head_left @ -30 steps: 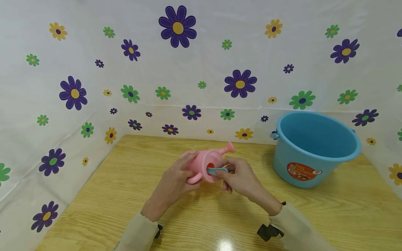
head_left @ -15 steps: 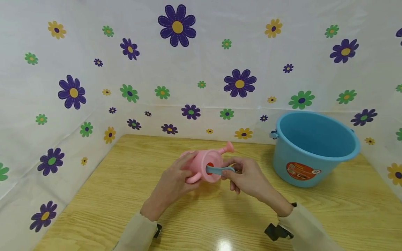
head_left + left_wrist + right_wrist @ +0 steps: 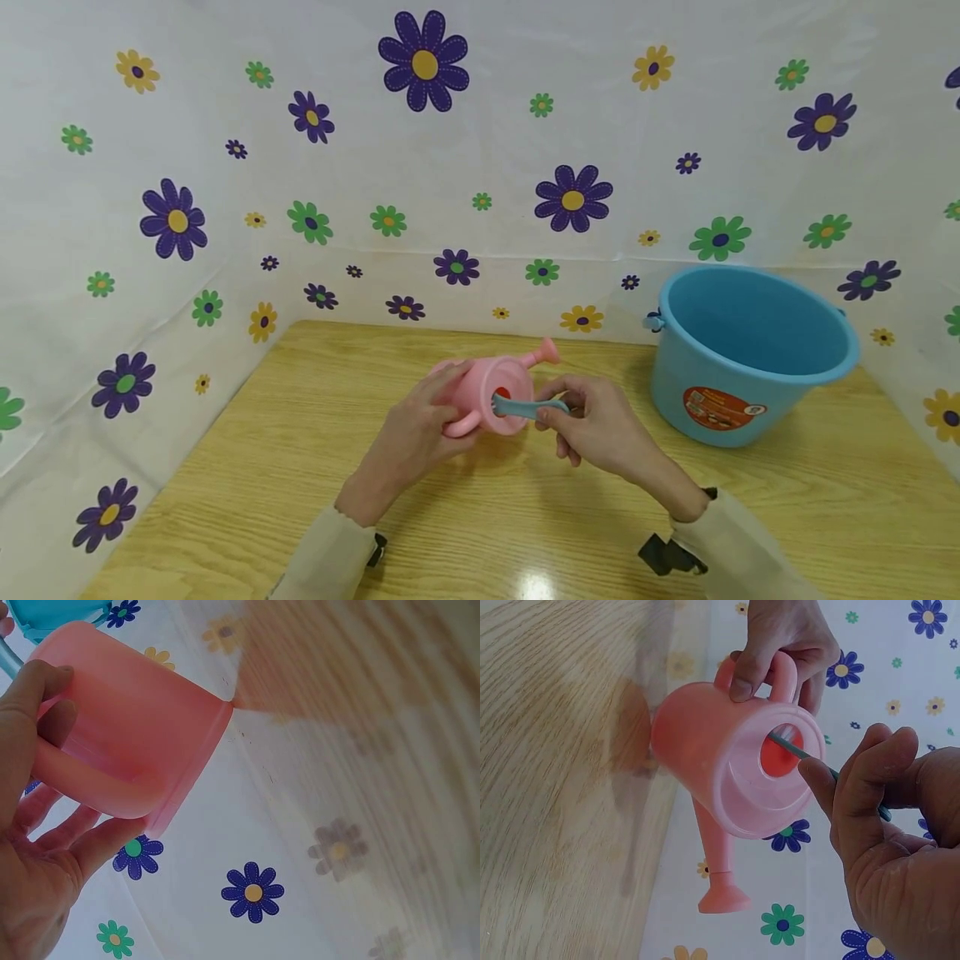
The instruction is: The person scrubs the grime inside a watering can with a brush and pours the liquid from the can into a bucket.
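Note:
A pink watering can [image 3: 474, 388] is tilted over the table, its round top opening facing the person. My left hand [image 3: 416, 429] holds it by the handle, thumb and fingers about the handle and body. A light-blue fork [image 3: 528, 408] runs into the opening; tines seem to show at its inner end. My right hand [image 3: 603, 423] pinches the outer end of the fork between thumb and fingers. In the right wrist view, the fork [image 3: 791, 746] crosses the rim of the opening, and the can's spout [image 3: 716, 844] points away from the left hand.
A large blue bucket [image 3: 675, 400] with an orange label stands at the right rear of the wooden table [image 3: 262, 475]. Behind and at the sides hangs a white sheet [image 3: 465, 150] printed with flowers.
My right hand has moved to the right, drawing the fork partly out of the can's opening, so more of it shows. The left hand and watering can stay in place.

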`<state>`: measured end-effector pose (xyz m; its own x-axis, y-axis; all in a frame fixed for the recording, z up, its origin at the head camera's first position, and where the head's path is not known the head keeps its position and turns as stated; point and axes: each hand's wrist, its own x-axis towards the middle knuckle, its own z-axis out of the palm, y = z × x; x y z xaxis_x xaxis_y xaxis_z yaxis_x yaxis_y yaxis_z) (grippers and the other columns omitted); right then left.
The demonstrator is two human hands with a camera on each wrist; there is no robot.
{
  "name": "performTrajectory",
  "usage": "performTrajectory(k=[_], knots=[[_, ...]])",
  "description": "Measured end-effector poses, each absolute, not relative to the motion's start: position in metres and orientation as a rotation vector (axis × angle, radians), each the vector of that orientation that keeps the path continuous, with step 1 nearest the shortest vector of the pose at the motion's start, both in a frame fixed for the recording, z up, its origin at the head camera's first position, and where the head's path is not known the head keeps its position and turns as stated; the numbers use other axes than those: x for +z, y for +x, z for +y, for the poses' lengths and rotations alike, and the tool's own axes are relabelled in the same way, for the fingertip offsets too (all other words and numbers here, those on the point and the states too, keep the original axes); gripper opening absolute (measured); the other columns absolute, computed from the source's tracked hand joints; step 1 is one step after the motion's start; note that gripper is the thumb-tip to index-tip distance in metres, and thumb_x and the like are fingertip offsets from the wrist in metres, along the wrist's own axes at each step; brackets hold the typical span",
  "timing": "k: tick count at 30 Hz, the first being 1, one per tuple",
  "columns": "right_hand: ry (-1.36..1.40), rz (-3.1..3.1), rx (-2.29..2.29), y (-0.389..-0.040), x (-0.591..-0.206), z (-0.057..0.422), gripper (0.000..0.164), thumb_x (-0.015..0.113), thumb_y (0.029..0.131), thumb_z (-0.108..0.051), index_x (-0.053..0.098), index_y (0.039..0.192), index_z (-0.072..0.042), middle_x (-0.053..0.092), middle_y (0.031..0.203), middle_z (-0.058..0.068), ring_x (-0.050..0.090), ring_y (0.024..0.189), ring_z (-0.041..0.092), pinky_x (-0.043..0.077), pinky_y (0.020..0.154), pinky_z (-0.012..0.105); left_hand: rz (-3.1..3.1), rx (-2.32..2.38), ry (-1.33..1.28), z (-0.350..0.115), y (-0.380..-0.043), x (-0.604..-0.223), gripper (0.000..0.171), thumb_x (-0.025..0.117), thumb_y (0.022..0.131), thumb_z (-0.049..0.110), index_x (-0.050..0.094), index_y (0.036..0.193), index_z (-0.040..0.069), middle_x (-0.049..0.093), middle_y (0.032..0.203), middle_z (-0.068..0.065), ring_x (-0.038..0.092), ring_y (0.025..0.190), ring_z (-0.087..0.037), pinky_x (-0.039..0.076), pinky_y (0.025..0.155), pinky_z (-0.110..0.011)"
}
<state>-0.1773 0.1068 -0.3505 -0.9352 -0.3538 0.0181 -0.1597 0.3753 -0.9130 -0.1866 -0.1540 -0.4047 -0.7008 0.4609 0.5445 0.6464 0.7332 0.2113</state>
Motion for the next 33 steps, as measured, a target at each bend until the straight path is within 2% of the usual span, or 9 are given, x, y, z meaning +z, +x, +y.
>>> performTrajectory(k=[16, 22, 33], knots=[[-0.449, 2.475, -1.599, -0.1754, -0.3502, 0.1093, 0.011, 0.067, 0.097, -0.007, 0.068, 0.107, -0.002, 0.074, 0.081, 0.009, 0.057, 0.047, 0.015, 0.051, 0.043, 0.026, -2.462, -0.568, -0.853, -0.1553, -0.1889, -0.4065, 0.036, 0.086, 0.082, 0.018, 0.06, 0.058, 0.01, 0.059, 0.147, -0.014, 0.053, 0.14, -0.037, 0.051, 0.109, -0.045], [-0.421, 2.476, -1.61, -0.1752, -0.351, 0.1111, 0.013, 0.068, 0.097, -0.007, 0.068, 0.108, -0.002, 0.074, 0.082, 0.009, 0.058, 0.047, 0.015, 0.052, 0.043, 0.03, -2.468, -0.573, -0.84, -0.1559, -0.1885, -0.4066, 0.035, 0.086, 0.081, 0.018, 0.06, 0.058, 0.01, 0.059, 0.147, -0.014, 0.053, 0.141, -0.037, 0.051, 0.109, -0.045], [-0.425, 2.451, -1.638, -0.1761, -0.35, 0.1153, 0.015, 0.066, 0.098, -0.006, 0.068, 0.111, 0.0, 0.075, 0.084, 0.011, 0.059, 0.048, 0.017, 0.051, 0.042, 0.026, -2.469, -0.586, -0.842, -0.157, -0.1888, -0.4065, 0.033, 0.086, 0.081, 0.018, 0.063, 0.059, 0.009, 0.059, 0.148, -0.014, 0.053, 0.141, -0.036, 0.049, 0.112, -0.045]])
